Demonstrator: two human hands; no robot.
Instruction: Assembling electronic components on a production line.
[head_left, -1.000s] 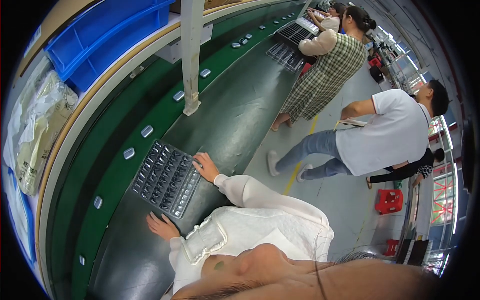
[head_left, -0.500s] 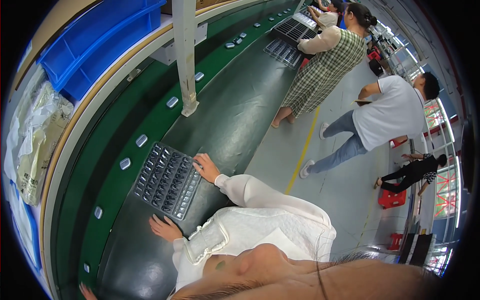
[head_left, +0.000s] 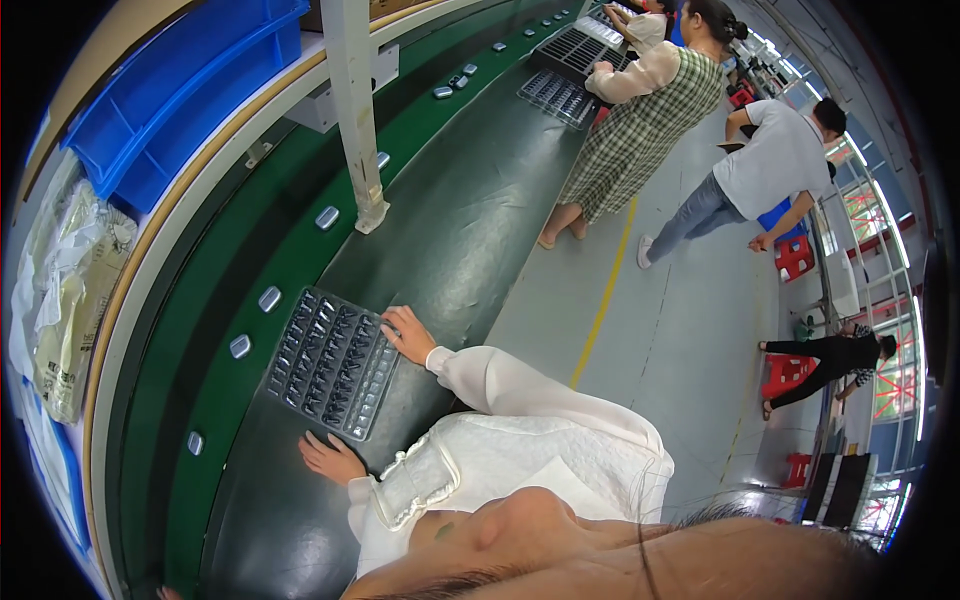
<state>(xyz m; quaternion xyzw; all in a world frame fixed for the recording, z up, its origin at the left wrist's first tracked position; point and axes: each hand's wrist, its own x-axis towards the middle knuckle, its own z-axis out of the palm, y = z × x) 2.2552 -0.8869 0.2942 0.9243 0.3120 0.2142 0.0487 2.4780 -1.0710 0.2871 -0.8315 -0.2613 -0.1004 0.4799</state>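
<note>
A clear plastic blister tray lies on the dark green work surface. Rows of small dark parts fill most of its pockets, and the strip on its right side shows shiny clear pockets. At the tray's upper right edge rests my right hand, fingers stretched out and touching the rim. My left hand lies flat beside the lower edge with its fingers spread. Whether its fingertips touch the tray I cannot tell.
Small silver-grey cases sit spaced along the green conveyor belt. A white post stands beyond the tray. Blue bins occupy the shelf. Further up, a co-worker in a checked dress handles other trays; people stand at right.
The cases on the belt have slid toward the lower left. A person in a light shirt has shifted position in the aisle. My hands and the tray stay nearly where they were.
</note>
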